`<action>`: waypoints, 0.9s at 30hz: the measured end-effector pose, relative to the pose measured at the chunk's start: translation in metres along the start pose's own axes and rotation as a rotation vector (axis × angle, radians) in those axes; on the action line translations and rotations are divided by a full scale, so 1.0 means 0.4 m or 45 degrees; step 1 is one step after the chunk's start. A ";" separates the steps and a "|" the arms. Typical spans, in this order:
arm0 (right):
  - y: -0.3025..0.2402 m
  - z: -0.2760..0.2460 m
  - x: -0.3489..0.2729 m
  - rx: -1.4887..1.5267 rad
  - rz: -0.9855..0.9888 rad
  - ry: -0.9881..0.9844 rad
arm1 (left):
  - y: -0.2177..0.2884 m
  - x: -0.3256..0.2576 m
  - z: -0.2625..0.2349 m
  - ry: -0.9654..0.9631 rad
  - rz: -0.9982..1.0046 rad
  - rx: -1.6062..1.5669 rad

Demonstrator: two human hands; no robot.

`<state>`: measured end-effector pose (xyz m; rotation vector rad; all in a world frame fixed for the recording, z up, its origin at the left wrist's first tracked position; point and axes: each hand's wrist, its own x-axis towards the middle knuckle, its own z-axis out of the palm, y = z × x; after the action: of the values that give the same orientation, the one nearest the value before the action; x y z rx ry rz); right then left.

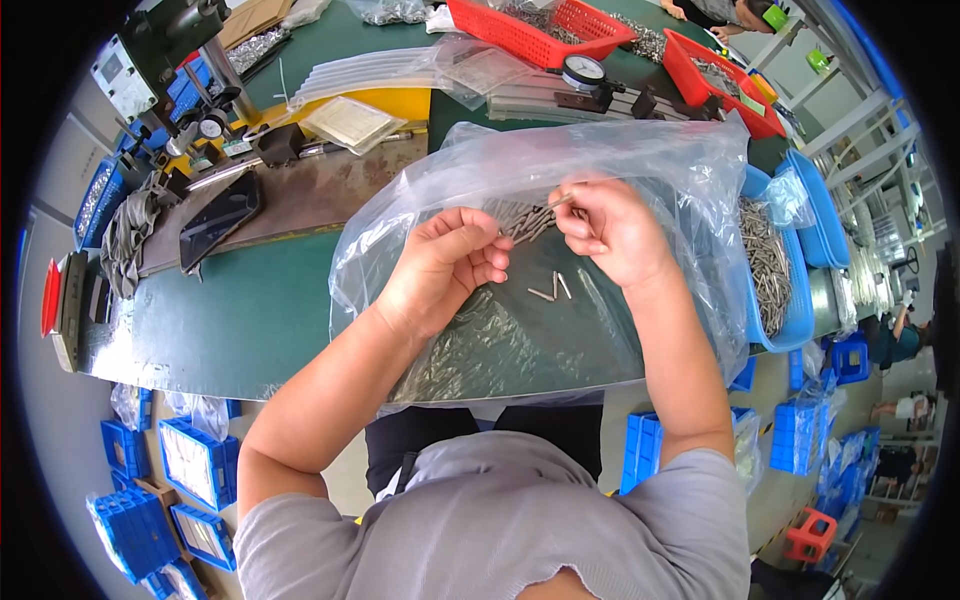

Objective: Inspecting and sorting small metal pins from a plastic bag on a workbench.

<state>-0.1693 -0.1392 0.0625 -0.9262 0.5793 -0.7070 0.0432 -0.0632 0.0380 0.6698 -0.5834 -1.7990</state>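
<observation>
**Slim silver-grey metal pin [556, 204] pinched above large crumpled clear plastic bag [690, 175]**

Right hand [608, 228]: thumb and forefinger clamped on pin, over middle of dark green worktop [270, 325]. Left hand [450, 258]: thumb bent close to curled fingers; anything between them too hidden to tell. Below: heap of similar metal pins [523, 220], on or in bag, unclear which; three loose metal pins [565, 286] nearer front edge.

For good handling, in judgement: grip lightly near one end, leave shaft in sight, keep low over bag against drops, clear bag folds from fingers.

Surface: bag spread to front edge. By right edge, light-blue plastic basket [804, 300], full of pins; toward back edge, red perforated plastic basket [515, 42]; toward left edge, black phone [221, 220] on brown metal plate [320, 190].

Room: blue plastic crates [641, 455] on floor beyond front edge; orange plastic stool [810, 535], lower right.
</observation>
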 end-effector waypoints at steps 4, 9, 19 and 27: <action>0.005 0.052 0.001 0.080 0.076 0.099 | 0.001 0.003 -0.013 0.022 0.003 -0.005; 0.000 0.058 -0.030 -1.115 0.043 -0.168 | 0.004 0.005 -0.011 0.001 0.014 -0.034; 0.013 0.092 -0.051 -2.072 -0.075 -0.243 | 0.004 0.002 -0.013 -0.013 -0.010 -0.029; 0.015 0.081 -0.029 -1.644 -0.193 0.097 | 0.005 0.000 -0.014 -0.009 -0.021 -0.011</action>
<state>-0.1517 -0.1116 0.0747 -2.1552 1.0667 -0.4456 0.0486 -0.0644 0.0352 0.6645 -0.5763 -1.8188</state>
